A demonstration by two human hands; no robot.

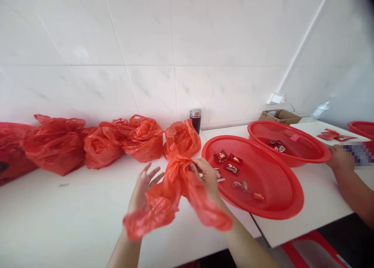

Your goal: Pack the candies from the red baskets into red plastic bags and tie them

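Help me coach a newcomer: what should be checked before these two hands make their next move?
1. Right hand gripping the held bag: ok, fingers pinch its gathered part.
2. Left hand gripping too: not ok, its fingers are spread.
3. Held bag spread wide: not ok, it is bunched up.
4. Held bag's contents known: cannot tell, the folds hide its inside.
5. Wrapped sweets in the near basket: ok, several lie there.
6. Co-worker's hand clear of both hands: ok, it is by the far basket.
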